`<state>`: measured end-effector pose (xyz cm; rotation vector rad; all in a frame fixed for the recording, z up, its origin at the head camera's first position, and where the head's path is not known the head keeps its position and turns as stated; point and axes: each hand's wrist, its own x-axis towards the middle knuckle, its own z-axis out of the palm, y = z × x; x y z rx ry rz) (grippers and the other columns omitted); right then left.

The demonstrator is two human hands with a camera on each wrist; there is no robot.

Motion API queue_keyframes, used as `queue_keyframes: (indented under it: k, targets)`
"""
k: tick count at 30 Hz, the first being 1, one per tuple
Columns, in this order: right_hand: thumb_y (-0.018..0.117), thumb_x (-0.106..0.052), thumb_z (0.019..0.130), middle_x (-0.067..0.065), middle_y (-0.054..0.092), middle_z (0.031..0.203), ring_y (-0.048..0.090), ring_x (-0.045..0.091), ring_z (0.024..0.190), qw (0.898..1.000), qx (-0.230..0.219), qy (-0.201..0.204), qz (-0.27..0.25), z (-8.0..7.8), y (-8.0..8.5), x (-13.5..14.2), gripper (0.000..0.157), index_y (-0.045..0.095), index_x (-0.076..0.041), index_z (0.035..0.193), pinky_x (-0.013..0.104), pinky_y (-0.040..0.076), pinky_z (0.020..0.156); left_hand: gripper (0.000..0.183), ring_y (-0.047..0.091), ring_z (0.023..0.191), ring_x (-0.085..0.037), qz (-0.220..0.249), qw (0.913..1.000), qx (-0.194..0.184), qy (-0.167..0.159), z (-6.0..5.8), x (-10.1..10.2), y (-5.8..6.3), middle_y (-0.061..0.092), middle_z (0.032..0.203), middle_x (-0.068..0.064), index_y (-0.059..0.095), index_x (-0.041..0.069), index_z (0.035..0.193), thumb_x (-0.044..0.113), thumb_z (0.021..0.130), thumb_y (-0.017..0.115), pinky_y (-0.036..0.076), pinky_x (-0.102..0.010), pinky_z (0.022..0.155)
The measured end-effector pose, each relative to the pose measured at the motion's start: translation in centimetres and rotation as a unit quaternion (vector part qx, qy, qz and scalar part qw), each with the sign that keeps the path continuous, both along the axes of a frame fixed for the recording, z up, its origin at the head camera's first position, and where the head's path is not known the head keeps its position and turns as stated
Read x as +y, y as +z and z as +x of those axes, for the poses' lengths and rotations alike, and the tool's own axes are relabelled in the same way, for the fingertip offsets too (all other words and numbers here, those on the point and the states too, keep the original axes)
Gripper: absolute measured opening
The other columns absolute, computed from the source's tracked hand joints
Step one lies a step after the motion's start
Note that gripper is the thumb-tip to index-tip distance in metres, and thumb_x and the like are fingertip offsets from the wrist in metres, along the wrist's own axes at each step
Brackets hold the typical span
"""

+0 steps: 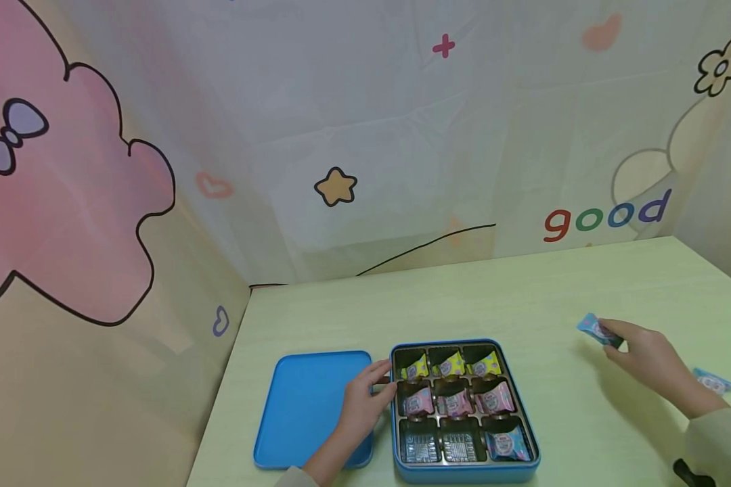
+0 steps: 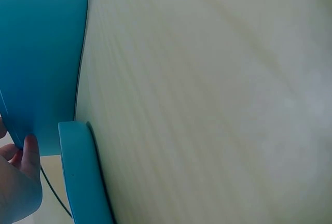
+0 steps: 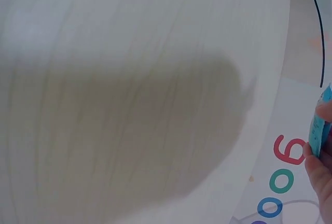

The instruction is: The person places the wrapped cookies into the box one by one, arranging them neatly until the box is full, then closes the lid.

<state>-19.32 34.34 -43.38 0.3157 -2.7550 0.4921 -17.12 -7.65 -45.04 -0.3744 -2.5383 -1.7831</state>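
A blue tin (image 1: pixel 469 473) with a divided dark tray stands near the table's front. In its back row are yellow wrapped candies (image 1: pixel 449 365); pink ones (image 1: pixel 455 404) fill the middle row. The front row has one blue wrapped candy (image 1: pixel 507 444) in its right compartment, and the other two compartments are empty. My left hand (image 1: pixel 365 399) touches the tin's left side with its fingers and thumb. Over the table at the right, my right hand (image 1: pixel 648 355) pinches a blue wrapped candy (image 1: pixel 597 329) between thumb and fingers, also visible in the right wrist view.
A blue lid (image 1: pixel 307 406) lies flat left of the tin, partly under the left forearm. Another blue wrapped candy (image 1: pixel 713 381) lies on the table (image 1: pixel 463 297) beside the right wrist. A printed cloth (image 1: pixel 390 135) hangs behind the table.
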Motion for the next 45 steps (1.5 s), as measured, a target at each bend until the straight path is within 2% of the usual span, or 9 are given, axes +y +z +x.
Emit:
queue_keyframes:
  k: [8,10,14,17,25,28,31,35,45]
  targets:
    - [0.064,0.000,0.070,0.030,0.059,0.096,0.022,0.002,0.047,0.999,0.032,0.018,0.000,-0.1,-0.1,-0.6,0.041,0.054,0.011,0.109,0.019,0.023,0.044,0.039,0.057,0.100,-0.028,-0.007,1.0000,0.003,-0.003,-1.2,-0.3,-2.5,0.049,0.127,-0.016,0.052,-0.002,0.121,0.011,0.085,0.057,0.053,-0.025,0.075]
    - [0.065,0.001,0.069,0.031,0.059,0.098,0.031,0.004,0.051,0.999,0.039,0.020,0.008,-0.2,0.0,-0.8,0.042,0.055,0.011,0.108,0.020,0.027,0.046,0.040,0.057,0.100,-0.027,-0.007,1.0000,0.001,-0.003,-1.3,-0.4,-2.8,0.049,0.127,-0.014,0.052,-0.001,0.122,0.013,0.085,0.057,0.053,-0.023,0.075]
    - [0.067,0.003,0.066,0.032,0.057,0.101,0.058,0.031,0.072,0.999,0.045,0.030,0.008,-0.1,0.2,-1.4,0.043,0.055,0.012,0.106,0.038,0.047,0.058,0.040,0.057,0.100,-0.026,-0.010,1.0000,-0.001,-0.002,-1.4,-0.4,-3.0,0.049,0.127,-0.013,0.052,-0.001,0.122,0.014,0.085,0.057,0.052,-0.022,0.076]
    - [0.067,0.004,0.066,0.032,0.056,0.103,0.054,0.046,0.088,0.998,0.047,0.036,0.004,0.0,0.3,-1.8,0.043,0.055,0.012,0.106,0.053,0.047,0.068,0.040,0.057,0.100,-0.027,-0.013,0.9999,0.004,-0.002,-1.5,-0.4,-3.0,0.049,0.127,-0.013,0.052,-0.001,0.122,0.014,0.085,0.057,0.052,-0.022,0.076]
    - [0.070,0.004,0.062,0.029,0.058,0.101,0.057,0.043,0.086,0.996,0.074,0.053,0.009,0.1,0.7,-2.9,0.044,0.057,0.010,0.104,0.052,0.048,0.066,0.040,0.057,0.100,-0.027,-0.007,1.0000,0.002,-0.002,-1.4,-0.4,-3.0,0.049,0.128,-0.013,0.052,0.000,0.122,0.015,0.085,0.058,0.052,-0.021,0.076]
    - [0.071,0.005,0.061,0.027,0.059,0.100,0.058,0.041,0.085,0.994,0.092,0.063,0.009,0.2,0.9,-3.3,0.044,0.057,0.010,0.103,0.050,0.048,0.065,0.039,0.057,0.100,-0.030,-0.003,1.0000,-0.002,-0.004,-0.8,-0.3,-1.8,0.048,0.128,-0.018,0.051,-0.004,0.121,0.010,0.085,0.056,0.053,-0.025,0.076]
    - [0.071,0.006,0.059,0.026,0.060,0.099,0.059,0.039,0.084,0.992,0.104,0.070,0.008,0.3,1.0,-3.7,0.045,0.058,0.010,0.102,0.049,0.049,0.065,0.038,0.057,0.100,-0.030,-0.005,1.0000,-0.001,-0.003,-0.8,-0.3,-1.7,0.048,0.127,-0.018,0.051,-0.005,0.121,0.008,0.085,0.056,0.053,-0.026,0.076]
    - [0.072,0.006,0.059,0.026,0.060,0.100,0.059,0.039,0.084,0.991,0.104,0.078,0.007,0.4,1.2,-4.2,0.047,0.058,0.010,0.103,0.048,0.049,0.065,0.039,0.057,0.099,-0.027,-0.008,1.0000,0.005,0.000,-1.4,-0.4,-3.0,0.049,0.127,-0.015,0.053,-0.001,0.121,0.013,0.085,0.057,0.053,-0.024,0.075]
    - [0.074,0.005,0.058,0.023,0.061,0.099,0.060,0.037,0.083,0.988,0.119,0.099,0.011,0.7,1.5,-5.2,0.047,0.059,0.009,0.102,0.046,0.050,0.065,0.039,0.058,0.099,-0.027,-0.008,1.0000,0.004,0.003,-1.3,-0.4,-2.9,0.050,0.127,-0.014,0.053,-0.001,0.121,0.013,0.084,0.058,0.053,-0.024,0.076]
